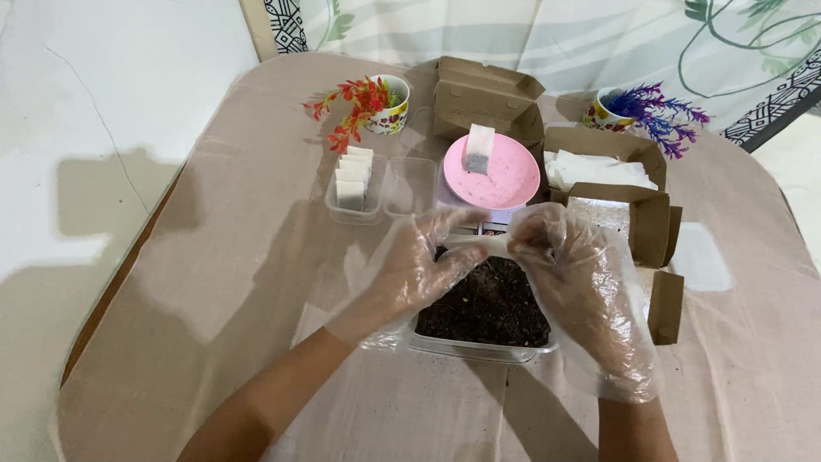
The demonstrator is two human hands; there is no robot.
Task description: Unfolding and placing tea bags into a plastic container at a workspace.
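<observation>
Left hand [416, 267], in a loose clear plastic glove, reaches in from the lower left with the forearm angled up and to the right. Its fingers curl inward and pinch the left end of a small white paper sachet [489, 246]. The right hand [571, 275], gloved the same way, comes up from the bottom edge with the wrist nearly straight and the fingers bent down over the sachet's right end. Both hands are closed on it, fingertips almost meeting.

The sachet lies roughly level, its long axis running left to right between the two hands. It is held just above the far edge of a clear plastic tub [479, 346] filled with dark, crumbly loose material [489, 306]; much of the sachet is hidden by the fingers.

Beyond the hands sits a pink plate [505, 184] with another white sachet [478, 150] standing on it. To the left, a clear two-part tray [402, 192] holds a row of filled sachets [353, 174] in its left half. To the right, open brown cardboard boxes [637, 184] hold flat white papers [599, 169]. Two patterned cups stand at the back, one with red artificial leaves [352, 107], one with purple sprigs [657, 111].

Everything rests on a table covered by a beige cloth [231, 282]. A pale floor shows at the left, and a leaf-printed curtain [581, 34] hangs behind.
</observation>
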